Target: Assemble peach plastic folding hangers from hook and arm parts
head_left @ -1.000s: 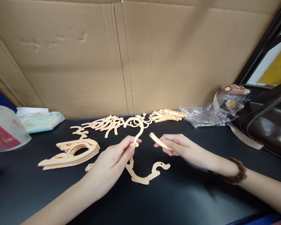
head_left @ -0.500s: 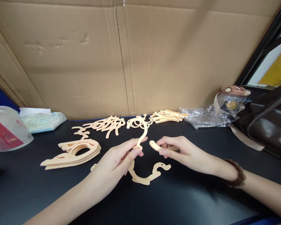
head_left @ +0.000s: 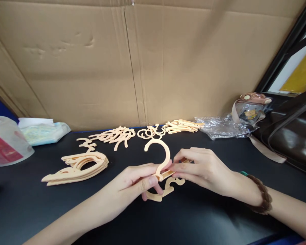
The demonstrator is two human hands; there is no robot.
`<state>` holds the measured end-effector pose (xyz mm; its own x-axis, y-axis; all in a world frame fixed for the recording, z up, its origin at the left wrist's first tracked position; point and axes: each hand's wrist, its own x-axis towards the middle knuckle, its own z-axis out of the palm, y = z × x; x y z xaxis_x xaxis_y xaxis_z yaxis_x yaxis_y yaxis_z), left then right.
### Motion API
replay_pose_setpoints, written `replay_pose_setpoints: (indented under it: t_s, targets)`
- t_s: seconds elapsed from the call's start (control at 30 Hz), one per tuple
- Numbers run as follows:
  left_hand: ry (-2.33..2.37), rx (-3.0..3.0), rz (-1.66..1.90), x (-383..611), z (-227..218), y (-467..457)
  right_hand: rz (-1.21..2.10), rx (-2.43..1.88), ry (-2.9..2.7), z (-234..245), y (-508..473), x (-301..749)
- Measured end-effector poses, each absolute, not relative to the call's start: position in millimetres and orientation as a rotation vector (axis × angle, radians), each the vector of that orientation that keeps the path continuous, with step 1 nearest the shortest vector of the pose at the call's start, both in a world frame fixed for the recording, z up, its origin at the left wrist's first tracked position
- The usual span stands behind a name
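Observation:
Between the thumb and fingers of my left hand (head_left: 140,182) is the base of a cream plastic hanger hook (head_left: 165,149), its curve standing upright. My right hand (head_left: 201,168) pinches a narrow cream hanger bar (head_left: 168,173), whose end meets the hook's base; whether the two are joined I cannot tell. Below my hands, a curved hanger arm piece (head_left: 155,196) lies on the black table, partly covered by my fingers. A stack of folded hanger pieces (head_left: 101,166) rests to the left of my left hand.
Along the back lie loose curved pieces (head_left: 117,136), several hooks (head_left: 150,132) and a pile of straight bars (head_left: 183,126). Clear plastic wrap (head_left: 219,128), a bottle (head_left: 251,110) and a dark bag (head_left: 293,132) are at right. A tape roll (head_left: 8,143) and a tissue pack (head_left: 45,132) stand left.
My right hand has brought the bar left against the hook's base. The hook has turned so its curve shows broadside, and my left hand has moved slightly right and down.

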<state>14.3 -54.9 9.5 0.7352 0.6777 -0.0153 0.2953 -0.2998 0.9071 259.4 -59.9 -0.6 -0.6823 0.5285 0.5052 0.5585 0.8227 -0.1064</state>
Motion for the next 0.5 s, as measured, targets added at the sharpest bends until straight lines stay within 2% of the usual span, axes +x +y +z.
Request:
replay_pose_setpoints:
  t_s: [0.37,0.5]
  targets:
    - [0.749,1.697,0.404,20.7,12.1,-55.9,-0.337,-0.707,-2.498,2.4,-67.0,255.6]
    - [0.811,1.831,0.468,22.4,11.3,-56.5,-0.333,-0.714,-2.512,1.0,-67.0,255.2]
